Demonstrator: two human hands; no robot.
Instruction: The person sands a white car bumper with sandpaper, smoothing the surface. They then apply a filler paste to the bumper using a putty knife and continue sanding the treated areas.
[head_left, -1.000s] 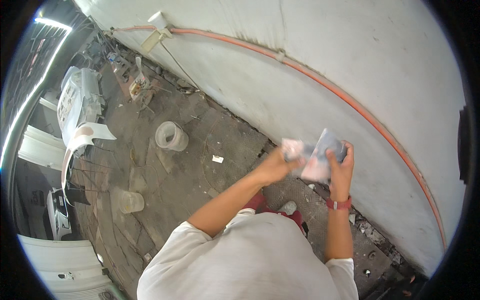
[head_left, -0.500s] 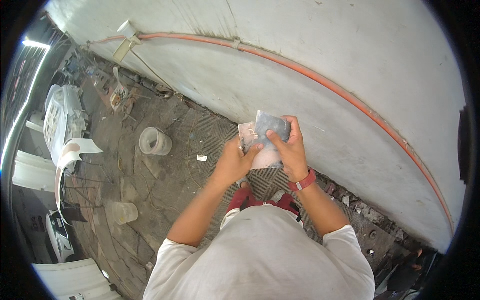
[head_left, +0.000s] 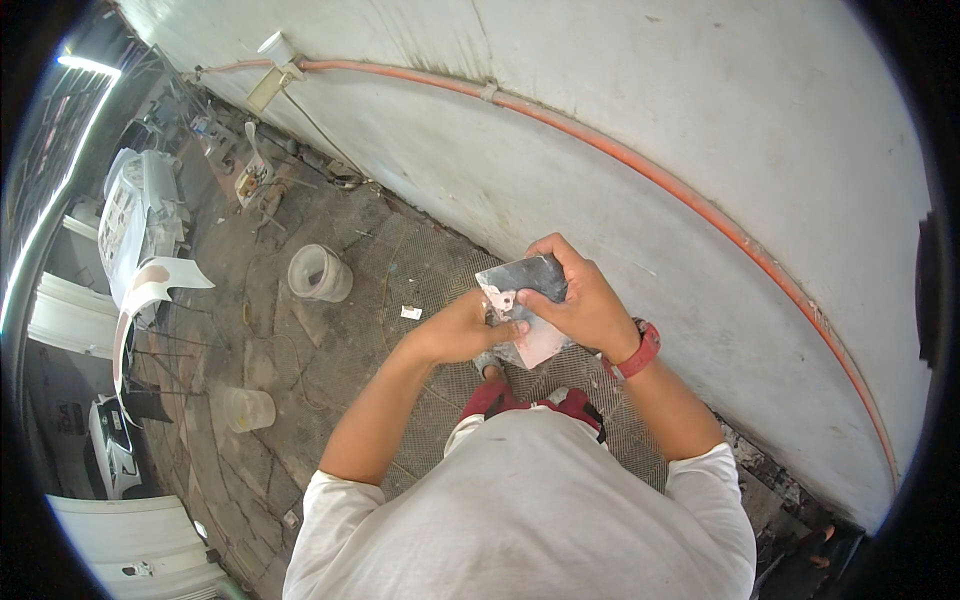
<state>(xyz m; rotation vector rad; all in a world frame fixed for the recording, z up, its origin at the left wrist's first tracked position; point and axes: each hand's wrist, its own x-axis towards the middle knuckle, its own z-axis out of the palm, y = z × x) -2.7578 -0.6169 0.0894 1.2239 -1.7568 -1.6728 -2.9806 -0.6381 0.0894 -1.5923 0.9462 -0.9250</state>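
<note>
Both hands meet in front of my body, near the wall. Pinched in my right hand [head_left: 592, 308] is a flat grey putty spreader [head_left: 528, 276], its thumb on the near face and fingers behind. Closed on the edge of a flat pinkish, paste-smeared plate [head_left: 540, 343] is my left hand [head_left: 462, 328], the thumb pressed on its face. The spreader lies over the upper part of the plate, and pale paste [head_left: 500, 300] sits where the two meet. Most of the left fingers are hidden behind the plate. A red watch is on my right wrist.
A whitish wall [head_left: 600, 210] with an orange pipe [head_left: 640, 160] rises close ahead and right. On the left floor stand two buckets, a white one [head_left: 320, 273] and a translucent one [head_left: 249, 410]. Beyond them, white car panels [head_left: 165, 275] rest on stands. Rubble lines the wall's foot.
The right hand has turned, tilting the spreader so its free end points left across the plate. The plate has tipped, its lower corner now pointing down. The view has shifted slightly.
</note>
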